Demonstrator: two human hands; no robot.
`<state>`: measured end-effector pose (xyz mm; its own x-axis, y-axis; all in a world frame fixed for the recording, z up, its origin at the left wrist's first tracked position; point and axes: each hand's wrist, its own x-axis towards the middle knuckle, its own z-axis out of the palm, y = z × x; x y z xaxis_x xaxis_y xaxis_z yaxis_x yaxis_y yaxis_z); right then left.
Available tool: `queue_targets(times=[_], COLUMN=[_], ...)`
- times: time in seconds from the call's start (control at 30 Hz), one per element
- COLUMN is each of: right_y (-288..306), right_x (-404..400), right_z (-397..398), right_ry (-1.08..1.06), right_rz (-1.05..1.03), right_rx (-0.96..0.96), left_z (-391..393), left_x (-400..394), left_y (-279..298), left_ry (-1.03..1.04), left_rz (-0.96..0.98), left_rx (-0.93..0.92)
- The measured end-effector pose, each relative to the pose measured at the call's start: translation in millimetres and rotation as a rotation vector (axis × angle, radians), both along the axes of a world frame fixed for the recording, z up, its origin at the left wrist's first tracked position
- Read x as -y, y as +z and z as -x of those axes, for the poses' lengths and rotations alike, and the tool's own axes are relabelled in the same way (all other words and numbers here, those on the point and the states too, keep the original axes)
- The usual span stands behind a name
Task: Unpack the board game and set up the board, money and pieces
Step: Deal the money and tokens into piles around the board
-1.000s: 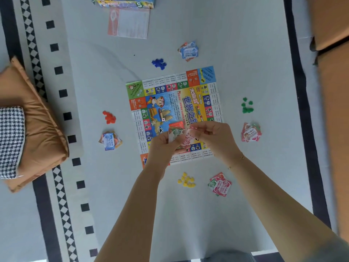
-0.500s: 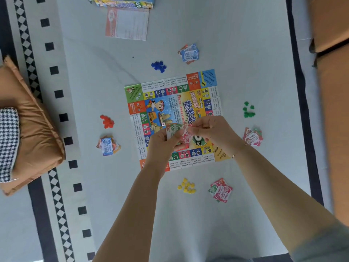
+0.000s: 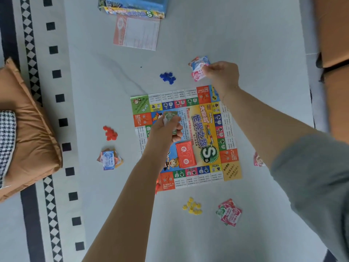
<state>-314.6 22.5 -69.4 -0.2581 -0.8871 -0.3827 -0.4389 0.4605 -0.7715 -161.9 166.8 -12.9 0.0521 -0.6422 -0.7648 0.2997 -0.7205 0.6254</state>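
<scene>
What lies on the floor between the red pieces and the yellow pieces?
In the head view, the game board's near-left corner and the person's left forearm lie between the red pieces and the yellow pieces.

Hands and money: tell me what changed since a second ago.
The right hand left the left, carrying a pink note up to the far money pile. The left hand keeps the remaining notes over the board. The token heaps stayed put.

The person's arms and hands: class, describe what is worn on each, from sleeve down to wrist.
The left hand and its forearm are bare, with no sleeve in view. The right arm wears a grey-green sleeve pushed up above the forearm, and a thin bracelet circles the wrist below the right hand. No gloves or rings show.
</scene>
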Motion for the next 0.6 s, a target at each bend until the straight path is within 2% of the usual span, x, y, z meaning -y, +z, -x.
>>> queue_targets(times=[0.1, 0.23, 0.33, 0.4, 0.5, 0.6], right_y=[-18, -32, -35, -32, -13, 18], right_x=[12, 9, 9, 12, 8, -25], right_z=[-4, -7, -11, -12, -10, -12], right_ry=[0.004, 0.064, 0.070, 0.012, -0.170, -0.153], right_rz=[-0.008, 0.095, 0.118, 0.094, 0.113, 0.184], right_rx=[-0.083, -0.283, -0.354, -0.309, -0.123, -0.036], left_z=[-4, -10, -15, -15, -15, -15], left_x=[4, -4, -18, -26, -37, -52], left_y=[-2, -5, -5, -4, 1, 9], left_ry=[0.009, -0.031, -0.016, -0.015, 0.002, -0.071], left_rz=[0.008, -0.023, -0.051, -0.078, -0.118, -0.083], left_rx=[-0.035, -0.024, -0.035, -0.048, -0.066, 0.001])
